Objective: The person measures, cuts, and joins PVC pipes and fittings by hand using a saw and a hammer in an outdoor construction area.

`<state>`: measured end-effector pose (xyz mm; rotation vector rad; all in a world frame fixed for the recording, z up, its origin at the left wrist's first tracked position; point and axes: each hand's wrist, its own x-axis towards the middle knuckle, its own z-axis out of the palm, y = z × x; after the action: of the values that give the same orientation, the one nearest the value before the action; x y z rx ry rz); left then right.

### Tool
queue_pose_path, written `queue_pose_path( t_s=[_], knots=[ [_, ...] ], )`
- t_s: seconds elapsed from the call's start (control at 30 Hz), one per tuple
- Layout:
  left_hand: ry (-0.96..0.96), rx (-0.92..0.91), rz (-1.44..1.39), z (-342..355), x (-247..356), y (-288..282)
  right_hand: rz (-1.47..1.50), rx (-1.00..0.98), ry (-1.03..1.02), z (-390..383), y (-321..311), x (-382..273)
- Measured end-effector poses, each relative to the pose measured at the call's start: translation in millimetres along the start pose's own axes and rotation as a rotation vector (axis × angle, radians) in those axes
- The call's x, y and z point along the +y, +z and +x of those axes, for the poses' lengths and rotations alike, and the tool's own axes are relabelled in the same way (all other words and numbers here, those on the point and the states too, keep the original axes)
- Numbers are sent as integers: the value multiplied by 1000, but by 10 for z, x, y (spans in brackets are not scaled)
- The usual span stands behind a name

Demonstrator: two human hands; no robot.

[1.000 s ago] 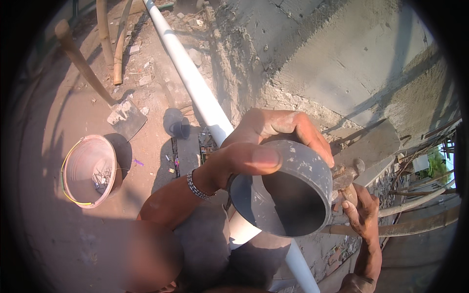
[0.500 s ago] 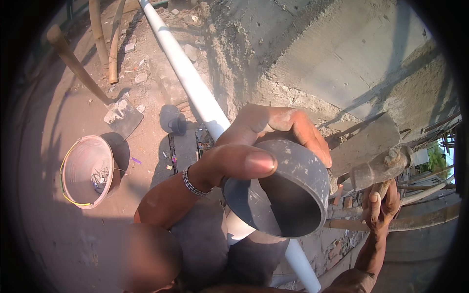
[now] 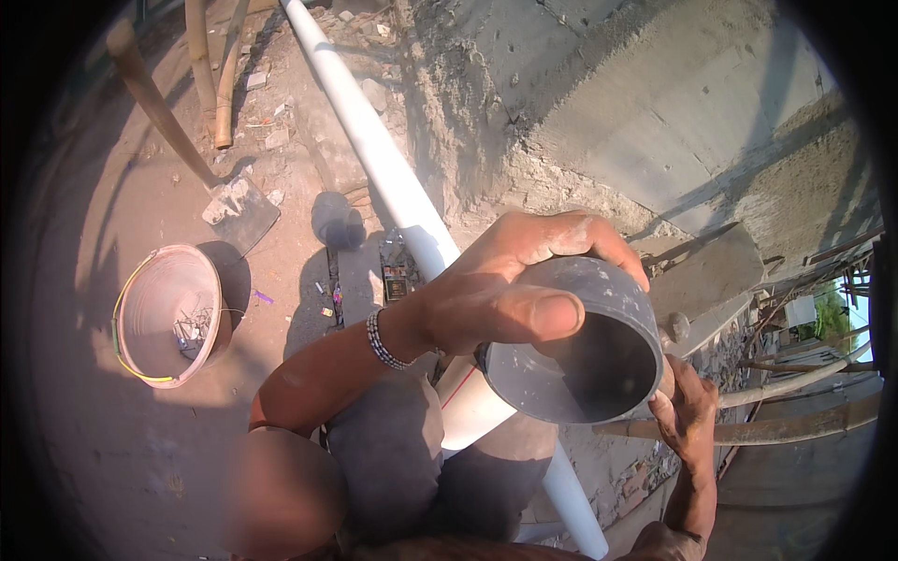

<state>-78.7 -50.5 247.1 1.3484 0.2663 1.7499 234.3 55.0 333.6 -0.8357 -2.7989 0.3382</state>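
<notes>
My left hand (image 3: 524,285), with a beaded bracelet at the wrist, grips a dark grey plastic pipe fitting (image 3: 617,294) by its upper rim. The fitting's wide round opening tilts toward me, and light specks mark its outside. Just right of it, my right hand (image 3: 687,411) is closed around a hammer (image 3: 673,327). Most of that hammer is hidden behind the fitting and my fingers; its handle barely shows. Below the fitting, a pale pipe with a red line (image 3: 472,411) lies across my bent knees (image 3: 383,449).
A long white pipe (image 3: 374,159) runs diagonally along the rough concrete wall (image 3: 673,112). On the ground at left stand a pink bucket (image 3: 168,299) with scraps inside and a shovel (image 3: 243,210). Another dark fitting (image 3: 339,222) lies nearby. Bamboo poles (image 3: 795,425) cross at right.
The fitting in my left hand has shifted right and slightly up. My right hand has come left and up with the hammer, now close against the fitting and mostly behind it.
</notes>
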Motion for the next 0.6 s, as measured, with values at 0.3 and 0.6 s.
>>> queue_pose_path(
  t_s=[0.3,0.6],
  knots=[
    [-108,-134,613,-457,-25,-61,543,213,294,-138,149,137],
    [-346,181,941,-417,-33,457,562,207,211,284,-53,48]
  ],
)
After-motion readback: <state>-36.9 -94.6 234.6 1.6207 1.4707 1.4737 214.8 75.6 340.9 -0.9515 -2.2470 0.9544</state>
